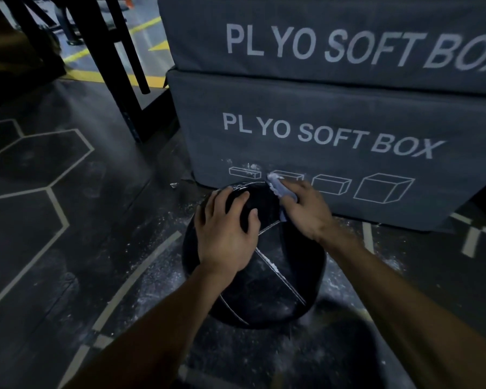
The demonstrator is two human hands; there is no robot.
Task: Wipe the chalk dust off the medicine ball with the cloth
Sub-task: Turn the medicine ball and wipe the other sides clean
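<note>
Presently catalogued, one wiping step in progress.

Item: medicine ball, black, pale seams crossing its panels. Rests on the dark gym floor, just before the foot of the lower plyo soft box, which carries a second plyo box on top.

Item: left hand. Fingers spread wide and flat over the ball's upper left face, pressing, holding nothing; judged to be steadying it.

Item: right hand. Fingers curled round a bunched pale cloth, pressing it on the ball's top far side, near the box face.

Item: chalk dust. White specks along the near seams and lower panels of the ball, scattered over the floor round its base, and smeared on the box's lower face.

Handling notes, as judgement: the far top looks the cleaner part, the near seams less so. The left palm should keep firm pressure so the ball does not roll toward the box. Strokes are best run along the seams, where powder lodges, with the cloth refolded to a fresh face when loaded. Rolling the ball through the floor dust risks re-soiling it; lifting to turn seems safer.
</note>
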